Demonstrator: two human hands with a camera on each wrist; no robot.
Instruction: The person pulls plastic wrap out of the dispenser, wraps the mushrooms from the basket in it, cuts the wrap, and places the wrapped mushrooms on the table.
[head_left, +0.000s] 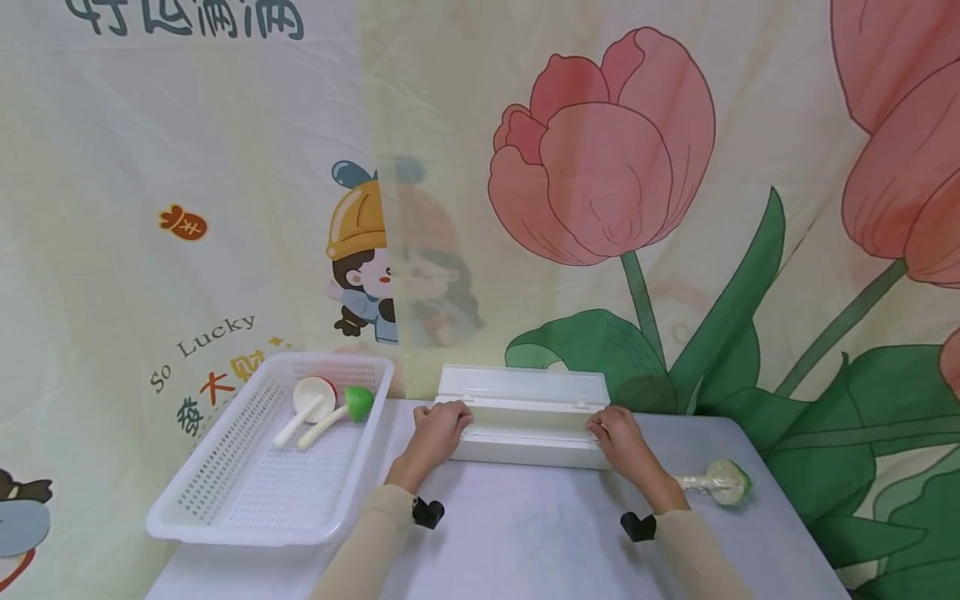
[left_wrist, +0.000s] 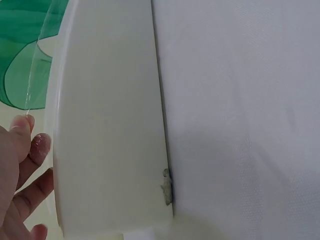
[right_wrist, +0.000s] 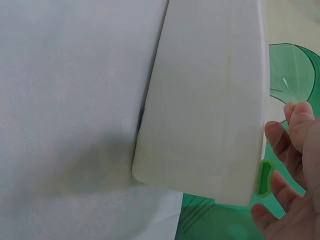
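Observation:
A long white cling film dispenser [head_left: 528,452] lies crosswise on the table, its lid [head_left: 525,383] raised at the back. My left hand [head_left: 442,429] is at its left end, thumb and forefinger pinching the edge of clear cling film [left_wrist: 37,70]. The film stretches taut from those fingertips in the left wrist view. At the other end, my right hand [head_left: 624,443] pinches the film between thumb and forefinger, its other fingers loosely bent beside the box. A bright green piece [right_wrist: 265,179] shows at the box's end near the right fingers.
On the left of the table [head_left: 517,550] stands a white perforated basket [head_left: 255,492]. Inside lie a white, red-edged round-headed item [head_left: 315,400] with a handle and a green-headed one [head_left: 358,403]. A similar green-edged item [head_left: 726,482], wrapped in clear film, lies beyond the right wrist.

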